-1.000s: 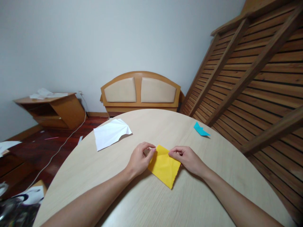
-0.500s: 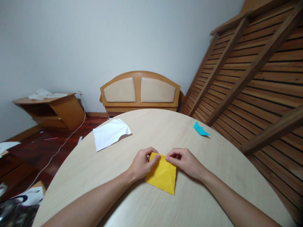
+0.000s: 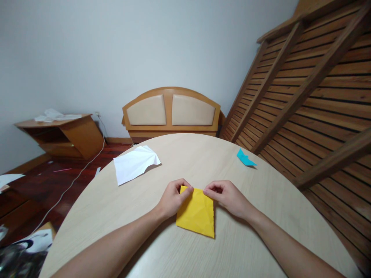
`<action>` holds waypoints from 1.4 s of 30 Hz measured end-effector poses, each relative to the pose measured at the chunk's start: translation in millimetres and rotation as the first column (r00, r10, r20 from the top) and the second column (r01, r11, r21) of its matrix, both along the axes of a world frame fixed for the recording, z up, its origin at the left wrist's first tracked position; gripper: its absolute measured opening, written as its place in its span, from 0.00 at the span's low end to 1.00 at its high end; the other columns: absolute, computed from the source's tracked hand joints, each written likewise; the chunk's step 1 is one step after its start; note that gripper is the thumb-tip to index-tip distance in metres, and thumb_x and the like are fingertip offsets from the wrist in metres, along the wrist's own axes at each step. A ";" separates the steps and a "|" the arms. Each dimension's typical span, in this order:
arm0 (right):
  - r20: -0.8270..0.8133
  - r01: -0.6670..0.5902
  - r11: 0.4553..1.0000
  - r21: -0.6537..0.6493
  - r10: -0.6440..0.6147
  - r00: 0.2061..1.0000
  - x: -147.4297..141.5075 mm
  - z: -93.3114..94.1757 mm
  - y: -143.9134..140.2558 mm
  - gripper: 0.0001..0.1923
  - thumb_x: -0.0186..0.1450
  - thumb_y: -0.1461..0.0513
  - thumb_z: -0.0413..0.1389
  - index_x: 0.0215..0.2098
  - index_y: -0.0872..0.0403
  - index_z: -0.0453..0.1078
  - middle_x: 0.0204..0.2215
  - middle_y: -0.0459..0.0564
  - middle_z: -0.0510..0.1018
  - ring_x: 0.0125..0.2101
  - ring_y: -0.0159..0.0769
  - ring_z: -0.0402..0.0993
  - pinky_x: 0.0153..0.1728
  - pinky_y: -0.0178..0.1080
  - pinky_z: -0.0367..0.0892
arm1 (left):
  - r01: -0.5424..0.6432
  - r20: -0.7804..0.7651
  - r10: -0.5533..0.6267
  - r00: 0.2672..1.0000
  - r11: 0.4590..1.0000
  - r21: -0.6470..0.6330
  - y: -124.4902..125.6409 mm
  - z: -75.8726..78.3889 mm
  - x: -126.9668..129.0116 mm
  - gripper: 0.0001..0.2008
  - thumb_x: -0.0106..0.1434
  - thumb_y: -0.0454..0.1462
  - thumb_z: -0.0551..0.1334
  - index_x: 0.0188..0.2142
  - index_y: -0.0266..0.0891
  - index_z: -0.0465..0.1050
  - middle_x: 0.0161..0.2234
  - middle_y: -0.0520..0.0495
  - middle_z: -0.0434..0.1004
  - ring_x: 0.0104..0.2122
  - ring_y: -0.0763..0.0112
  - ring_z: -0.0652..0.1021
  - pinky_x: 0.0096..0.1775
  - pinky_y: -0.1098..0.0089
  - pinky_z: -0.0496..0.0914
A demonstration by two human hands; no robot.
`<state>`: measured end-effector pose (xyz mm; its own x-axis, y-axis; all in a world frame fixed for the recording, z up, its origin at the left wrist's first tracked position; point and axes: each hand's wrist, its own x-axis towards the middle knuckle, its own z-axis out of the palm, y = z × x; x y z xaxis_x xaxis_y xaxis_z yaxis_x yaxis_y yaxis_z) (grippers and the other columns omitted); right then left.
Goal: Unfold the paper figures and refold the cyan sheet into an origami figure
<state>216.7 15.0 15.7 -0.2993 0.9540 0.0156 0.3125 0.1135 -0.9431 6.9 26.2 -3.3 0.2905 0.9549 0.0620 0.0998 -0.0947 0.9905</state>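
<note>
A folded, creased piece of yellow paper (image 3: 196,214) hangs between my hands just above the round table, its lower edge slanting down to the right. My left hand (image 3: 173,197) pinches its upper left corner, thumb in front and fingers behind. At the upper right corner, my right hand (image 3: 227,197) holds the paper between thumb and index finger. The fingertips behind the sheet are hidden.
A creased white sheet (image 3: 135,165) lies at the table's far left. A small blue folded paper boat (image 3: 245,158) sits toward the far right edge. Wooden slats (image 3: 313,92) lean along the right, and a headboard (image 3: 169,110) stands beyond the table (image 3: 185,146).
The yellow paper has turned slightly and looks flatter, its top edge more level. My left hand has shifted a little to the left; my right hand stays almost where it was.
</note>
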 end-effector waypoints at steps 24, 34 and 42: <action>-0.184 0.036 0.999 -0.008 -0.037 0.982 -3.9 -10.4 5.0 0.15 0.61 0.51 0.64 0.32 0.55 0.75 0.30 0.47 0.79 0.33 0.36 0.75 0.37 0.37 0.68 | -0.017 -0.076 0.029 0.997 0.988 0.155 1.1 -1.3 -3.0 0.16 0.62 0.47 0.63 0.31 0.35 0.74 0.25 0.50 0.74 0.26 0.71 0.71 0.29 0.72 0.62; -0.181 0.189 0.975 -0.113 -0.207 0.961 20.7 -12.4 21.2 0.25 0.55 0.44 0.65 0.35 0.56 0.78 0.29 0.51 0.82 0.28 0.37 0.75 0.29 0.37 0.67 | -0.077 0.081 0.074 0.994 0.996 0.033 10.8 -1.9 -3.5 0.22 0.58 0.54 0.65 0.30 0.36 0.71 0.25 0.49 0.75 0.23 0.72 0.73 0.28 0.71 0.67; -0.203 0.295 0.954 -0.051 -0.299 0.932 24.5 -17.7 27.5 0.26 0.53 0.42 0.65 0.36 0.54 0.78 0.31 0.54 0.83 0.31 0.41 0.78 0.30 0.40 0.72 | 0.012 -0.017 -0.011 1.000 0.999 0.046 4.2 -7.5 1.3 0.19 0.61 0.49 0.65 0.40 0.35 0.71 0.21 0.55 0.69 0.20 0.75 0.70 0.24 0.75 0.61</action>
